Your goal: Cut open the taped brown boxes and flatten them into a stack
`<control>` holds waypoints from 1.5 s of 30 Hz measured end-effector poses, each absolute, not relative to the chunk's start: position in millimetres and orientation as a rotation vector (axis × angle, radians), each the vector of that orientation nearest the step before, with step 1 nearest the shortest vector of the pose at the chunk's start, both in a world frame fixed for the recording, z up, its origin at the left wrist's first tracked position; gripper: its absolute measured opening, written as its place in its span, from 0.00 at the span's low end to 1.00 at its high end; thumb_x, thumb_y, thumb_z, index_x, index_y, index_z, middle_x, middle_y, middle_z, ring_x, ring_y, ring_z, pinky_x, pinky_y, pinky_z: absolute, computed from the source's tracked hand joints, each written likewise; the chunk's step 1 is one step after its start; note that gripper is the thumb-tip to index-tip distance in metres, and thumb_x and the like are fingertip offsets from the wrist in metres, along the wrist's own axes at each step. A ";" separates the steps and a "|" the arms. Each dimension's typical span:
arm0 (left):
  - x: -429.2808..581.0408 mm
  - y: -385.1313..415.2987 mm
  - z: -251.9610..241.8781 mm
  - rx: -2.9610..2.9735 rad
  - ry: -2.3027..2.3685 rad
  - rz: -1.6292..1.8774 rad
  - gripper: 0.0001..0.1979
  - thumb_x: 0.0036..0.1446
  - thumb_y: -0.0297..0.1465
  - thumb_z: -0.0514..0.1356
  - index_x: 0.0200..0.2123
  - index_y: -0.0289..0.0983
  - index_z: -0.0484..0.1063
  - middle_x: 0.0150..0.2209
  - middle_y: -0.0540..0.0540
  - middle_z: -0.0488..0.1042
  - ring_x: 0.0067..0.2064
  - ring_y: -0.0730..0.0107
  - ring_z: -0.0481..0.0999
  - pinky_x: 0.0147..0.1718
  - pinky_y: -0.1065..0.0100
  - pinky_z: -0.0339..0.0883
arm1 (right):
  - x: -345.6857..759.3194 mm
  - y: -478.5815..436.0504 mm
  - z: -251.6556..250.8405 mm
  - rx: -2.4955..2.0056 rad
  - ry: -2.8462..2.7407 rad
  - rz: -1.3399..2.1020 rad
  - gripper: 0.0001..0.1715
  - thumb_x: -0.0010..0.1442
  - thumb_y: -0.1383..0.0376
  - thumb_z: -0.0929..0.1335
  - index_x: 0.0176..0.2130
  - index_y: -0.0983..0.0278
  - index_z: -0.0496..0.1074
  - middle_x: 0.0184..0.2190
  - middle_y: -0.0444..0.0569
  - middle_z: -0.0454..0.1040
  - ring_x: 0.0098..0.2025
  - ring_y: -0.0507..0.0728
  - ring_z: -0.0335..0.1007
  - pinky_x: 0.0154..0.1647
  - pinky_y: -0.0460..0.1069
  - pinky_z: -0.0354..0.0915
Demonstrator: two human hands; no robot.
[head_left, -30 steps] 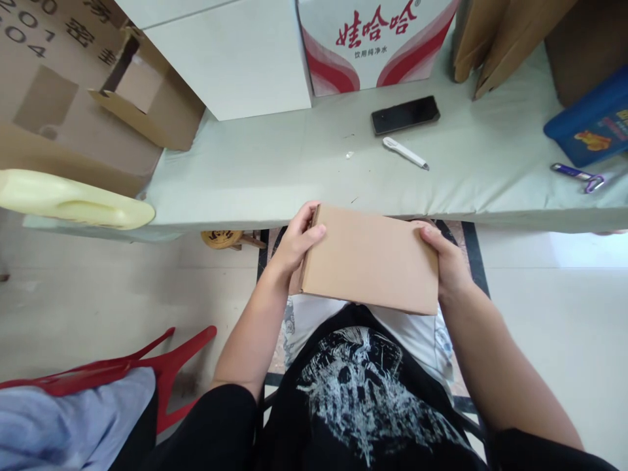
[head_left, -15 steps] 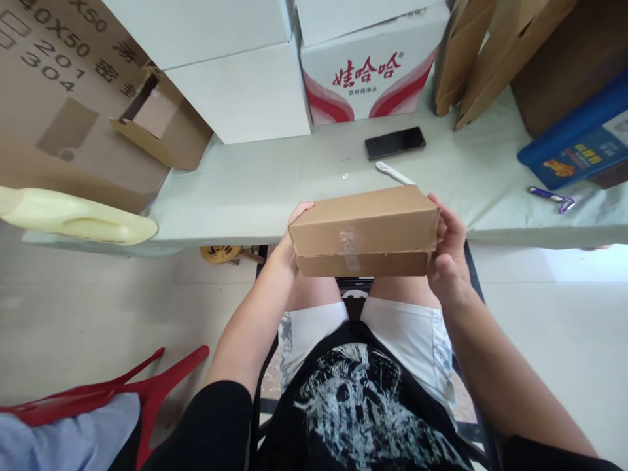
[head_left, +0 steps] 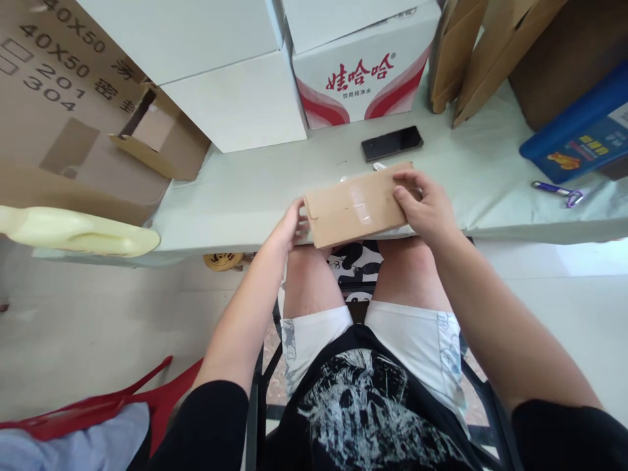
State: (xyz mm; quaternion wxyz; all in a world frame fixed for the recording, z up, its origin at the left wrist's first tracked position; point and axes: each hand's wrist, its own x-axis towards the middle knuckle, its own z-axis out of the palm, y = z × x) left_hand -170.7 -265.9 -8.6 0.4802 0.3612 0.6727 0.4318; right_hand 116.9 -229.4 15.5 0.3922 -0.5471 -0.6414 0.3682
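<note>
- Round it comes: the cardboard box [head_left: 333, 216] has tipped, clear tape [head_left: 360, 204] now facing up, at the worktop's [head_left: 235, 203] front edge!
- Right hand [head_left: 426, 203] has shifted onto its face, thumb and fingers close; clamped or not, can't tell.
- Left hand [head_left: 290, 226] curls by the left end — grip unclear.
- So the tape sits exposed between 2 hands.

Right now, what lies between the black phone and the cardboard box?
In the head view, a white object shows between the phone and the cardboard box, which partly hides it.
</note>
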 end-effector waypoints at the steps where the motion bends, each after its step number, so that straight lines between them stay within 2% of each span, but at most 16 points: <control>1: -172.0 -265.2 -0.7 0.809 1.772 1.100 0.19 0.57 0.51 0.57 0.40 0.43 0.73 0.42 0.39 0.77 0.47 0.49 0.77 0.49 0.48 0.70 | 113.7 -224.4 17.4 -1.395 -1.642 0.938 0.16 0.61 0.59 0.69 0.49 0.57 0.76 0.51 0.50 0.79 0.56 0.63 0.74 0.64 0.62 0.67; 4: -160.8 -263.8 30.9 1.059 1.841 1.296 0.11 0.59 0.41 0.59 0.43 0.45 0.72 0.51 0.43 0.75 0.57 0.52 0.71 0.58 0.53 0.65 | 102.4 -211.0 22.3 -1.462 -1.656 0.949 0.15 0.61 0.61 0.69 0.48 0.58 0.78 0.49 0.51 0.80 0.53 0.64 0.75 0.62 0.63 0.68; 8: -123.6 -261.2 59.7 1.629 1.780 1.058 0.07 0.57 0.33 0.60 0.40 0.42 0.73 0.52 0.41 0.72 0.59 0.48 0.68 0.63 0.49 0.58 | 93.3 -203.3 21.6 -1.521 -1.620 0.947 0.13 0.60 0.62 0.71 0.46 0.58 0.79 0.45 0.50 0.80 0.48 0.64 0.77 0.59 0.64 0.70; 12: -99.9 -256.7 57.6 1.811 1.925 0.813 0.08 0.58 0.34 0.61 0.42 0.42 0.71 0.49 0.39 0.73 0.59 0.42 0.67 0.66 0.40 0.48 | 101.1 -203.8 12.2 -1.411 -1.565 1.002 0.14 0.60 0.57 0.71 0.46 0.55 0.79 0.46 0.49 0.81 0.50 0.63 0.77 0.58 0.61 0.71; 16: -100.8 -255.3 51.8 1.804 1.945 0.684 0.10 0.59 0.36 0.60 0.45 0.44 0.69 0.42 0.41 0.74 0.54 0.40 0.70 0.63 0.37 0.48 | 123.9 -189.1 -7.2 -1.547 -1.351 0.790 0.20 0.66 0.57 0.63 0.53 0.58 0.74 0.48 0.53 0.79 0.44 0.61 0.78 0.51 0.60 0.72; 18: -103.2 -255.7 50.6 1.811 1.955 0.705 0.10 0.59 0.36 0.60 0.44 0.44 0.69 0.41 0.41 0.75 0.54 0.39 0.71 0.62 0.36 0.49 | 133.6 -175.1 -19.5 -1.658 -1.360 0.620 0.19 0.66 0.61 0.62 0.52 0.61 0.73 0.46 0.56 0.79 0.42 0.61 0.77 0.50 0.60 0.71; 21: -104.4 -257.0 48.6 1.830 1.944 0.749 0.10 0.58 0.36 0.61 0.43 0.45 0.69 0.40 0.42 0.75 0.53 0.40 0.71 0.62 0.36 0.49 | 137.1 -154.6 -35.1 -1.762 -1.670 0.579 0.19 0.62 0.65 0.65 0.52 0.62 0.74 0.48 0.56 0.78 0.45 0.62 0.76 0.52 0.60 0.70; 24: -102.8 -259.3 48.0 1.837 1.954 0.731 0.10 0.59 0.37 0.60 0.44 0.45 0.69 0.41 0.41 0.75 0.54 0.40 0.71 0.63 0.35 0.49 | 130.2 -141.9 -42.8 -1.812 -1.900 0.618 0.21 0.59 0.64 0.68 0.52 0.60 0.75 0.54 0.58 0.76 0.51 0.67 0.74 0.53 0.63 0.69; 28: -99.0 -262.6 53.2 1.852 1.998 0.641 0.13 0.60 0.40 0.59 0.47 0.43 0.69 0.45 0.39 0.76 0.54 0.39 0.71 0.62 0.36 0.50 | 121.8 -136.8 -45.4 -1.853 -1.982 0.599 0.12 0.60 0.67 0.67 0.44 0.62 0.77 0.52 0.63 0.76 0.58 0.74 0.70 0.57 0.71 0.63; 32: -97.6 -265.3 59.0 1.876 1.990 0.560 0.20 0.56 0.45 0.63 0.49 0.43 0.69 0.48 0.38 0.75 0.56 0.38 0.69 0.62 0.38 0.51 | 120.5 -136.7 -48.3 -1.853 -1.999 0.581 0.10 0.61 0.72 0.65 0.34 0.64 0.75 0.47 0.64 0.77 0.60 0.75 0.68 0.61 0.73 0.58; 35: -98.6 -266.4 59.6 1.912 1.953 0.557 0.22 0.54 0.46 0.65 0.50 0.45 0.70 0.50 0.40 0.75 0.56 0.40 0.69 0.62 0.40 0.51 | 125.0 -137.9 -51.4 -1.860 -1.885 0.654 0.10 0.58 0.68 0.68 0.25 0.62 0.71 0.37 0.61 0.77 0.55 0.74 0.71 0.59 0.72 0.61; 37: -99.3 -266.5 59.2 1.912 1.940 0.557 0.23 0.53 0.46 0.66 0.50 0.45 0.70 0.51 0.40 0.75 0.57 0.40 0.68 0.62 0.41 0.51 | 132.0 -139.4 -52.6 -1.846 -1.663 0.782 0.14 0.54 0.65 0.72 0.20 0.60 0.68 0.25 0.56 0.72 0.48 0.72 0.74 0.55 0.69 0.65; 39: -99.5 -266.0 58.8 1.894 1.929 0.562 0.24 0.53 0.46 0.66 0.50 0.45 0.70 0.50 0.40 0.75 0.57 0.39 0.68 0.62 0.40 0.50 | 141.8 -141.2 -50.5 -1.800 -1.445 0.895 0.15 0.51 0.62 0.73 0.20 0.58 0.66 0.19 0.49 0.64 0.38 0.67 0.73 0.47 0.64 0.69; 42: -99.1 -265.4 59.1 1.877 1.930 0.559 0.24 0.52 0.46 0.67 0.50 0.44 0.70 0.50 0.40 0.74 0.56 0.39 0.68 0.62 0.40 0.50 | 156.3 -144.8 -33.8 -1.718 -1.296 0.971 0.12 0.54 0.56 0.70 0.26 0.57 0.66 0.18 0.42 0.59 0.26 0.57 0.64 0.31 0.56 0.68; 45: -98.8 -265.5 60.1 1.883 1.946 0.533 0.24 0.53 0.45 0.66 0.51 0.44 0.70 0.51 0.40 0.74 0.56 0.40 0.68 0.61 0.41 0.51 | 158.1 -156.8 4.9 -1.534 -1.173 1.037 0.11 0.56 0.55 0.68 0.30 0.55 0.62 0.21 0.40 0.59 0.22 0.52 0.59 0.25 0.51 0.62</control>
